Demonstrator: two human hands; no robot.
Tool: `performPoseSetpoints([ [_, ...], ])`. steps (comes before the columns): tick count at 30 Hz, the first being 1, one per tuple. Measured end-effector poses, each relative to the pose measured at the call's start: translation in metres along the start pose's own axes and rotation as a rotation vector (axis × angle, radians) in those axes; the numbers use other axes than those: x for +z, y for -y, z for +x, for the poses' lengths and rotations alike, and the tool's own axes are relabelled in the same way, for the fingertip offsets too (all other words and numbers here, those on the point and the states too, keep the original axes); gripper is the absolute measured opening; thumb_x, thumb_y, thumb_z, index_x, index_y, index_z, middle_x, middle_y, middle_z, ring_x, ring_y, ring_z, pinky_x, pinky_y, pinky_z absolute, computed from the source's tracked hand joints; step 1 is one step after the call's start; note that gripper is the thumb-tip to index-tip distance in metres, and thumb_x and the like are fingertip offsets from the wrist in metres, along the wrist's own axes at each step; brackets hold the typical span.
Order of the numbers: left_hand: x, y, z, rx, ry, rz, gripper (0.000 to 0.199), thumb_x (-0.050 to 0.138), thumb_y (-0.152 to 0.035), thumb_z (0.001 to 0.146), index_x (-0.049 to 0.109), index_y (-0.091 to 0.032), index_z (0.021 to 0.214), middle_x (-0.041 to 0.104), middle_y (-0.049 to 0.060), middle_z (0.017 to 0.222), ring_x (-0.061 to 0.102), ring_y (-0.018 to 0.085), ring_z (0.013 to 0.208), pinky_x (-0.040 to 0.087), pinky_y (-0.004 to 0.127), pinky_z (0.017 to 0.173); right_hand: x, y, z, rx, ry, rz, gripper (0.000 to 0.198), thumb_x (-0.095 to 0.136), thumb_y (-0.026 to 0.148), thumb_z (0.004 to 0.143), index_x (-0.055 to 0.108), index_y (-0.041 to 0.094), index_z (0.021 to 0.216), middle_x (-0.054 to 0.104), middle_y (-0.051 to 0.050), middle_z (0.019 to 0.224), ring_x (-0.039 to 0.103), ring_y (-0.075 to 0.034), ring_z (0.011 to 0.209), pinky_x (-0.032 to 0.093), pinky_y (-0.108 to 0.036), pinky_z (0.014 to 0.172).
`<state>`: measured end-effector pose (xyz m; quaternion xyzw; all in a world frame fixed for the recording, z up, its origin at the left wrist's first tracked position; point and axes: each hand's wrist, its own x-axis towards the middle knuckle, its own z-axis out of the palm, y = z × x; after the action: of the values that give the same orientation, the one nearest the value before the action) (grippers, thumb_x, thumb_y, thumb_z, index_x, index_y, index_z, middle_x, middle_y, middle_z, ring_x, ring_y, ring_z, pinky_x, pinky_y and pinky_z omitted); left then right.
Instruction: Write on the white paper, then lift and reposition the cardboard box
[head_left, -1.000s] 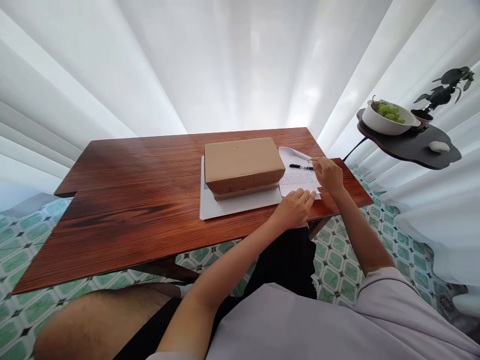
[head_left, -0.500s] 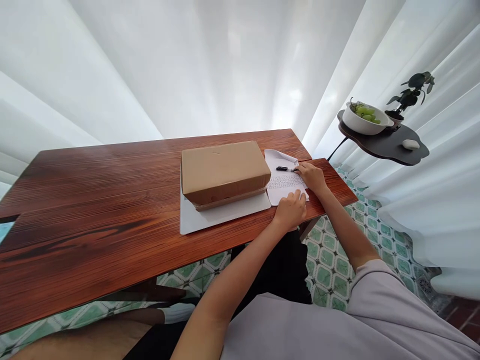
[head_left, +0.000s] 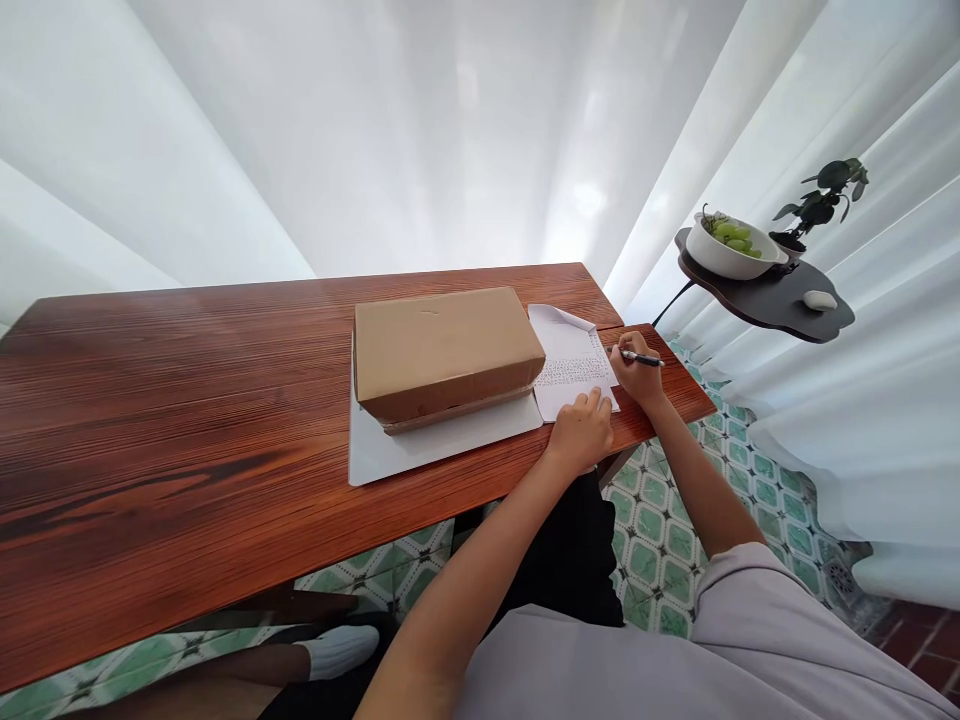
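At the table's [head_left: 187,400] right end, a slim pen [head_left: 651,361], black with a paler stretch, pinched in the right hand [head_left: 636,376], just beside the paper's right edge. Paper [head_left: 559,343]: white, close rows of small dark writing, unreadable; far right edge curled over. Left hand [head_left: 583,432] palm-down on its near edge, fingers loosely extended. Left of the paper, brown carton [head_left: 450,335] on a white board [head_left: 420,455].

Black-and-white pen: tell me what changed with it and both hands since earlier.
The right hand has picked up the black-and-white pen from the white paper with text and carried it rightward. The left hand still rests on the paper's near edge; the brown cardboard box stayed put.
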<state>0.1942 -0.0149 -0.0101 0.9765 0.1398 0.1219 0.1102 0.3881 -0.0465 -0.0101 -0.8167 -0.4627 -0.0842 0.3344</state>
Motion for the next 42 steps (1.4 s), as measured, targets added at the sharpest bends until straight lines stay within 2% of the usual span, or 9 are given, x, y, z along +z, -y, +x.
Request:
performPoseSetpoints([
  [4, 0.000, 0.001, 0.001, -0.010, -0.004, -0.030, 0.034, 0.044, -0.027, 0.093, 0.054, -0.016, 0.123, 0.051, 0.012, 0.139, 0.055, 0.023, 0.106, 0.050, 0.034, 0.072, -0.002, 0.001, -0.011, 0.091, 0.113, 0.272, 0.017, 0.037, 0.035, 0.093, 0.047, 0.022, 0.095, 0.060, -0.001, 0.061, 0.056, -0.018, 0.050, 0.049, -0.031, 0.055],
  [8, 0.001, 0.001, 0.001, -0.015, -0.013, -0.027, 0.035, 0.046, -0.028, 0.091, 0.054, -0.015, 0.123, 0.052, 0.013, 0.137, 0.055, 0.023, 0.105, 0.051, 0.034, 0.074, 0.000, 0.005, -0.015, 0.159, 0.230, 0.471, 0.025, 0.037, 0.041, 0.092, 0.049, 0.022, 0.082, 0.064, -0.002, 0.060, 0.059, -0.018, 0.049, 0.050, -0.030, 0.049],
  [11, 0.002, 0.001, 0.002, -0.021, -0.014, -0.024, 0.033, 0.045, -0.027, 0.091, 0.055, -0.016, 0.121, 0.053, 0.012, 0.137, 0.056, 0.023, 0.104, 0.051, 0.035, 0.073, 0.002, 0.007, -0.016, 0.200, 0.224, 0.540, 0.033, 0.051, 0.048, 0.087, 0.040, 0.023, 0.068, 0.053, 0.003, 0.049, 0.050, -0.013, 0.041, 0.042, -0.026, 0.042],
  [13, 0.003, 0.002, 0.002, -0.023, -0.014, -0.027, 0.033, 0.045, -0.027, 0.091, 0.056, -0.016, 0.120, 0.052, 0.012, 0.139, 0.055, 0.023, 0.105, 0.051, 0.035, 0.073, 0.003, 0.008, -0.016, 0.222, 0.223, 0.568, 0.036, 0.056, 0.049, 0.085, 0.039, 0.023, 0.066, 0.046, 0.006, 0.044, 0.043, -0.011, 0.036, 0.036, -0.024, 0.039],
  [17, 0.002, 0.002, 0.001, -0.026, -0.015, -0.040, 0.036, 0.045, -0.027, 0.091, 0.056, -0.016, 0.123, 0.051, 0.011, 0.141, 0.056, 0.024, 0.106, 0.052, 0.035, 0.074, 0.004, 0.010, -0.015, 0.255, 0.277, 0.602, 0.032, 0.046, 0.049, 0.089, 0.049, 0.023, 0.071, 0.052, 0.004, 0.046, 0.045, -0.012, 0.035, 0.037, -0.026, 0.037],
  [22, 0.002, 0.002, 0.001, -0.030, -0.015, -0.042, 0.038, 0.044, -0.027, 0.091, 0.055, -0.016, 0.126, 0.050, 0.011, 0.143, 0.056, 0.024, 0.108, 0.052, 0.035, 0.075, 0.004, 0.012, -0.017, 0.268, 0.279, 0.584, 0.037, 0.066, 0.046, 0.079, 0.041, 0.023, 0.065, 0.051, 0.005, 0.046, 0.046, -0.012, 0.037, 0.037, -0.026, 0.037],
  [27, 0.003, 0.002, 0.001, -0.030, -0.016, -0.041, 0.037, 0.044, -0.028, 0.091, 0.057, -0.017, 0.125, 0.050, 0.010, 0.145, 0.056, 0.024, 0.109, 0.052, 0.035, 0.077, 0.005, 0.013, -0.017, 0.288, 0.313, 0.583, 0.030, 0.052, 0.046, 0.089, 0.042, 0.024, 0.070, 0.052, 0.005, 0.046, 0.044, -0.013, 0.036, 0.036, -0.027, 0.037],
  [42, 0.002, 0.001, 0.002, -0.034, -0.010, -0.055, 0.039, 0.044, -0.027, 0.091, 0.056, -0.017, 0.127, 0.049, 0.011, 0.145, 0.055, 0.025, 0.110, 0.053, 0.037, 0.077, 0.005, 0.013, -0.017, 0.286, 0.340, 0.549, 0.028, 0.050, 0.042, 0.088, 0.042, 0.024, 0.069, 0.049, 0.006, 0.045, 0.043, -0.012, 0.037, 0.036, -0.026, 0.039],
])
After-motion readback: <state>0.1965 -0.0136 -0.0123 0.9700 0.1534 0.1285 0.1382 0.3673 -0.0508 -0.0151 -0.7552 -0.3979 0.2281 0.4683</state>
